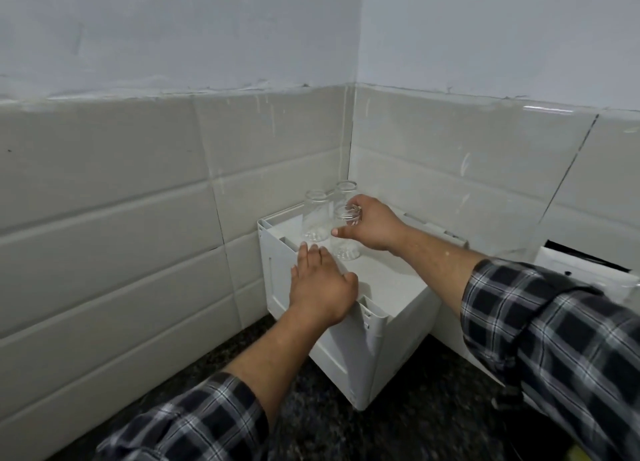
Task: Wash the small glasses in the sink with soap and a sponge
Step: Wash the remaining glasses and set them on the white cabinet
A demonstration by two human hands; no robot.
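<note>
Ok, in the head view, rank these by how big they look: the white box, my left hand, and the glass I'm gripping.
1. white box
2. left hand, which lies nearer the camera than the glass, so its lead is partly down to nearness
3. glass, gripped at the rim by the right hand

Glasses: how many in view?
3, all on the white box: left glass, back glass, and front glass, which the right hand grips at the rim. The hand could hide another.
</note>
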